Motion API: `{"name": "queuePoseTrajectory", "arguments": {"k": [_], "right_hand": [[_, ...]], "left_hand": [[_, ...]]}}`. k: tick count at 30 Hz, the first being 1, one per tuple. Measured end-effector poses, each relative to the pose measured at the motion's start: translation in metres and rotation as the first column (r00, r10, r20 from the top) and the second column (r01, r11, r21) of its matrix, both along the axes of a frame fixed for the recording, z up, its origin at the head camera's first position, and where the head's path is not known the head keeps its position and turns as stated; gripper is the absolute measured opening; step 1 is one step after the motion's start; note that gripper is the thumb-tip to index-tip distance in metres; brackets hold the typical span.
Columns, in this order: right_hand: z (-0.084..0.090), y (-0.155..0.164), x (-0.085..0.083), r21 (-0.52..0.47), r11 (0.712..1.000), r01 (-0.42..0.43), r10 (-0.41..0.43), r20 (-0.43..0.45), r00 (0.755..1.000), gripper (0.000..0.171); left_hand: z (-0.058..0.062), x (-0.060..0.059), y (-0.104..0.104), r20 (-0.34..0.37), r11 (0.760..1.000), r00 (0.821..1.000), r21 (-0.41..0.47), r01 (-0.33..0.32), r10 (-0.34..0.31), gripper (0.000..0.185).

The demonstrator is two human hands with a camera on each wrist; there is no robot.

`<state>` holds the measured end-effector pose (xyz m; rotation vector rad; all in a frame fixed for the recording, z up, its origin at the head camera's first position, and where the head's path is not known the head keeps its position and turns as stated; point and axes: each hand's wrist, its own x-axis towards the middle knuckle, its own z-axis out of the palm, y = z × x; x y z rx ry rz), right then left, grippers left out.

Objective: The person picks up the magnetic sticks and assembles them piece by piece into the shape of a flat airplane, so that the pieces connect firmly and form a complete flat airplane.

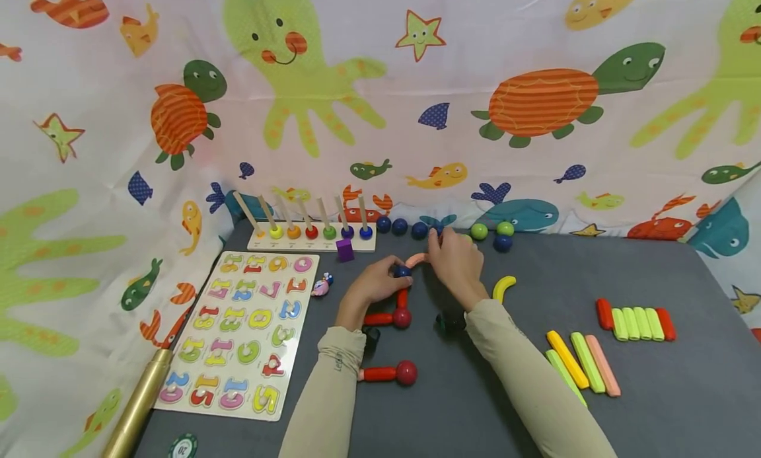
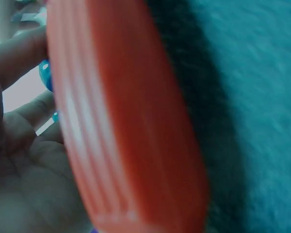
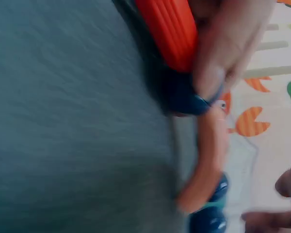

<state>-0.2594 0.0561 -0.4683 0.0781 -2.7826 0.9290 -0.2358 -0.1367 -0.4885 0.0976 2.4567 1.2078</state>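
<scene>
Your left hand pinches the dark blue ball while your right hand grips the curved pink plastic rod, arcing toward 2 o'clock from the ball.

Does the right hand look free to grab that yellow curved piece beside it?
Probably yes: the yellow curved piece lies alone on the mat, right beside the right hand, with nothing between, though the fingers are busy at the pink curve.

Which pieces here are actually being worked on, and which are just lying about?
In hand:
- left hand pinching a blue ball
- right hand at the pink curved stick
- red stick below that ball

Lying about:
- number puzzle board
- peg rack
- yellow curved piece
- straight sticks
</scene>
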Motion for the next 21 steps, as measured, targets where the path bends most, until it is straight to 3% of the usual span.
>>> {"name": "queuePoseTrajectory", "arguments": {"k": [2, 4, 7, 9, 12, 16, 21], "right_hand": [[0.009, -0.011, -0.01, 0.054, 0.995, -0.083, 0.087, -0.066, 0.994, 0.04], [0.017, -0.023, -0.022, 0.083, 0.972, -0.218, 0.226, -0.101, 0.969, 0.03], [0.021, -0.041, -0.043, 0.23, 0.883, -0.409, 0.437, -0.089, 0.895, 0.021], [0.021, -0.047, -0.056, 0.347, 0.806, -0.48, 0.526, -0.044, 0.85, 0.028], [0.018, -0.052, -0.07, 0.439, 0.733, -0.519, 0.558, 0.048, 0.829, 0.034], [0.016, -0.053, -0.082, 0.435, 0.719, -0.542, 0.553, 0.115, 0.826, 0.034], [0.018, -0.058, -0.091, 0.397, 0.699, -0.595, 0.603, 0.119, 0.789, 0.029]], "left_hand": [[-0.003, -0.001, -0.001, -0.018, 1.0, 1.0, -0.006, 0.003, -0.004, 0.044], [-0.003, 0.0, 0.0, -0.03, 1.0, 1.0, -0.012, -0.004, 0.004, 0.047], [-0.004, 0.001, 0.004, -0.053, 1.0, 0.999, -0.011, -0.002, 0.002, 0.048], [0.001, 0.003, 0.011, -0.06, 1.0, 0.998, -0.018, -0.001, 0.0, 0.046], [-0.004, 0.0, 0.016, -0.086, 0.999, 0.996, -0.035, 0.009, -0.012, 0.038], [-0.005, -0.003, 0.013, -0.071, 1.0, 0.997, -0.017, 0.005, -0.006, 0.032], [0.014, 0.005, 0.001, -0.024, 0.999, 0.999, 0.039, -0.021, 0.022, 0.033]]}}
